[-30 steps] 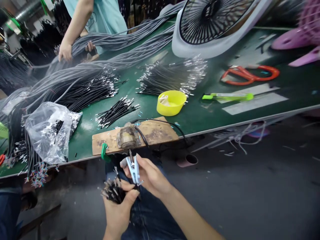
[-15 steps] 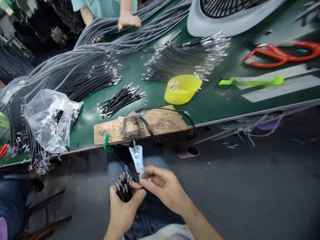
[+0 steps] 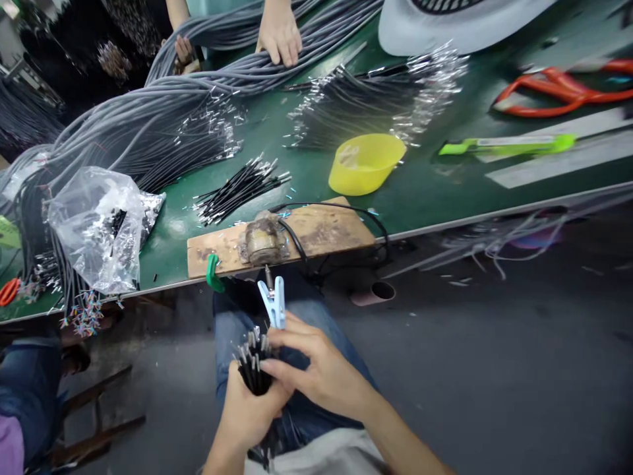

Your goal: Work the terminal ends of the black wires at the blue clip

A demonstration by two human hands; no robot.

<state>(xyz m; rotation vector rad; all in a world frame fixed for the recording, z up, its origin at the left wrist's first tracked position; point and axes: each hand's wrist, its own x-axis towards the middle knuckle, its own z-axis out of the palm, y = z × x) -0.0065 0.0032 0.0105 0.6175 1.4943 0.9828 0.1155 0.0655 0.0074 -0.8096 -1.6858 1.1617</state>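
gripping bundled black wires (image 3: 252,377) in the left hand (image 3: 253,408), with the half-curled right hand (image 3: 324,373) at their tips, cannot tell if pinching any; crowded just ahead by a blue clip (image 3: 273,305) and wooden board (image 3: 336,227), beyond by a yellow tub (image 3: 361,178), leftward by a plastic bag (image 3: 96,241)

Silver-tipped black cables (image 3: 254,373), bunched together

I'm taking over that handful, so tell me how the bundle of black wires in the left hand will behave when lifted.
The bundle of black wires would likely splay: its silvery tips spread above the left hand, and no tie shows there. The upper ends are probably fairly stiff, standing up unsupported. Its slender strands suggest little weight.
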